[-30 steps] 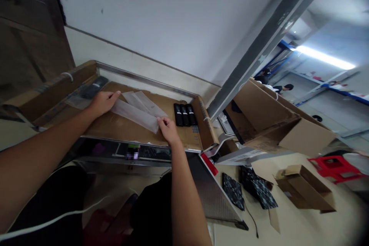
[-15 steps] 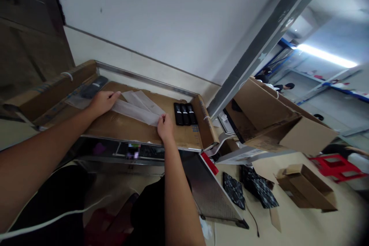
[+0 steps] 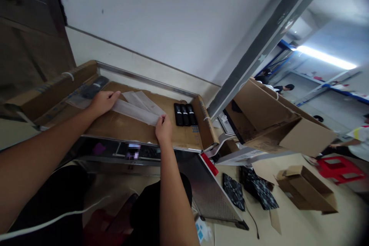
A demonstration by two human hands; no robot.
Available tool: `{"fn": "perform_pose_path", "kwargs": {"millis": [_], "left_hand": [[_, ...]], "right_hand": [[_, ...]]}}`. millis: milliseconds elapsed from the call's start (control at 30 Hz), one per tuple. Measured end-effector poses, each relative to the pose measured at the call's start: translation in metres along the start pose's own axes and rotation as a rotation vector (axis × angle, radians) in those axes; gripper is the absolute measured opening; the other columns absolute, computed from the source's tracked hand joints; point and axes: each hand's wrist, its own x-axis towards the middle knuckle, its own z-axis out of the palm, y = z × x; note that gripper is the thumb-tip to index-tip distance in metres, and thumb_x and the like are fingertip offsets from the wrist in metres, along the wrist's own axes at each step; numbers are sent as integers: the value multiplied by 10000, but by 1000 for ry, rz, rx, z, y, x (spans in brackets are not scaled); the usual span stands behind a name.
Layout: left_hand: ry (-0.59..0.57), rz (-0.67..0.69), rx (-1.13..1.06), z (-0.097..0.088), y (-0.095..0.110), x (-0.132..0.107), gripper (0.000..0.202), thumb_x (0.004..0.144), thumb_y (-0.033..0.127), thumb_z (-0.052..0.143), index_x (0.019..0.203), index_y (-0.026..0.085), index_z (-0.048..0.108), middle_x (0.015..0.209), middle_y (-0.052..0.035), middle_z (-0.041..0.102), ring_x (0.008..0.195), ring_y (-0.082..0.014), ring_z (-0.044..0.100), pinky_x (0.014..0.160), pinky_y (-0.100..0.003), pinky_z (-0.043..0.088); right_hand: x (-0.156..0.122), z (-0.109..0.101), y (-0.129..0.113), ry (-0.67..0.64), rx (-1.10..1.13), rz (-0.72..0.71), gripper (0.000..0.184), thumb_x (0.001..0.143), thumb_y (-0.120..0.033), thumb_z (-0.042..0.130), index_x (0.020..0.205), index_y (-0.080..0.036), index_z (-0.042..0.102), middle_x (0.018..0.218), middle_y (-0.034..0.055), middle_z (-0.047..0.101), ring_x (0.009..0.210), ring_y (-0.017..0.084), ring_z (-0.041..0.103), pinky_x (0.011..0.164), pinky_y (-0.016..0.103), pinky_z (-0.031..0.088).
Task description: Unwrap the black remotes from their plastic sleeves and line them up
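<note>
My left hand [image 3: 103, 102] lies flat, fingers stretched out, on the left end of a long clear plastic sleeve [image 3: 134, 112] that rests on a cardboard sheet [image 3: 121, 125]. My right hand [image 3: 163, 129] pinches the sleeve's right end between thumb and fingers. Two more clear sleeves [image 3: 145, 102] lie just behind it. Three black remote controls [image 3: 185, 114] lie side by side to the right of my right hand. A dark remote in a plastic sleeve [image 3: 92, 87] sits beyond my left hand.
A metal rail edges the cardboard at the back [image 3: 144, 80]. Open cardboard boxes [image 3: 273, 121] stand to the right, a small box [image 3: 307, 188] and a red stool [image 3: 341, 169] on the floor. Dark patterned bags [image 3: 256, 188] lie below. Other people are far off at right.
My right hand has shifted slightly left along the sleeve's end and closed on it. My left hand has stayed put. A person has come into view at the far right.
</note>
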Motion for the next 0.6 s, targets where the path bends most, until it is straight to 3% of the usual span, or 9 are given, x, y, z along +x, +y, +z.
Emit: {"fn": "perform_pose_path", "kwargs": {"millis": [333, 467, 600], "left_hand": [[1, -30, 5, -2, 3, -1, 470, 942, 542, 441, 607, 213, 444, 584, -2, 446, 635, -171, 453, 617, -312, 271], [-4, -37, 13, -2, 4, -1, 463, 947, 548, 433, 628, 213, 463, 603, -10, 470, 655, -180, 472, 620, -314, 279], [9, -56, 16, -1, 3, -1, 477, 943, 565, 426, 613, 221, 446, 586, -12, 463, 636, -188, 478, 610, -318, 283]], "right_hand": [[-3, 0, -2, 35, -27, -14, 121, 1051, -225, 544, 985, -196, 641, 883, 74, 699, 832, 268, 645, 673, 289, 389], [-5, -1, -5, 0, -81, -17, 192, 1047, -266, 575, 871, -204, 619, 783, 51, 674, 747, 253, 618, 620, 292, 338], [-5, -2, -7, -13, -114, -20, 211, 1055, -243, 551, 859, -204, 618, 809, 63, 684, 752, 250, 613, 613, 298, 314]]}}
